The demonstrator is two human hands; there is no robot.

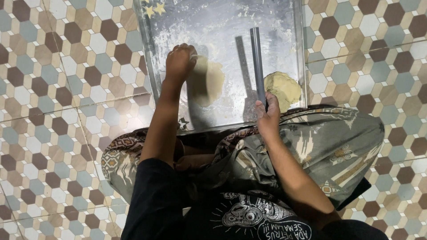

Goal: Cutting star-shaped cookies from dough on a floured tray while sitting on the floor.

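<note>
Dough (207, 80) left of rod (257, 62)

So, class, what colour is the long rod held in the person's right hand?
Dark grey, seen in the head view: the rod in the right hand.

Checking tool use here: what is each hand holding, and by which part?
Right hand grips the grey rod at its near end. Left hand presses on flattened dough, grasping nothing visible.
</note>
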